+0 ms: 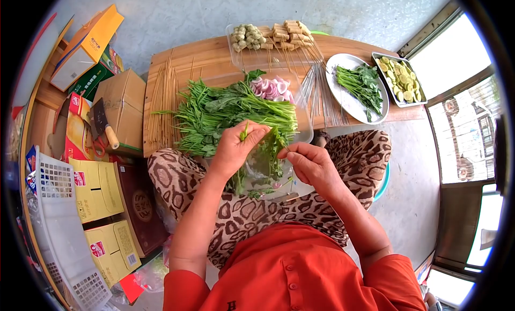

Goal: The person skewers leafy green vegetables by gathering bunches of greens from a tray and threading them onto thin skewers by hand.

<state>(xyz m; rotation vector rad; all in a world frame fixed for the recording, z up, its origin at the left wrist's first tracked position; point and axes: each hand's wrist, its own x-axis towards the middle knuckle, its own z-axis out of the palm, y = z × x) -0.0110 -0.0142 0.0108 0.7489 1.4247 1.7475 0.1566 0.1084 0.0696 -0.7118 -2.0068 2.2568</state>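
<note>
My left hand (238, 146) is closed around some leafy greens (274, 142), with a green stem end poking up by the thumb and leaves hanging toward the right. My right hand (311, 165) pinches at the edge of these leaves; what is between its fingertips is too small to make out. Just beyond both hands, a big heap of long-stemmed greens (230, 110) lies on a clear plastic tray (306, 130). Sliced pink-purple onion (272, 89) rests at the heap's far right. Below the hands, loose leaves and a small knife (289, 197) lie near my lap.
Bamboo skewers (163, 104) lie left of the heap, metal skewers (317, 96) right. A white oval plate (348, 104) bears greens; a metal tray (421, 99) holds green slices. Skewered food fills a clear tray (232, 31) behind. A cleaver (99, 119) stands by cardboard boxes (126, 99).
</note>
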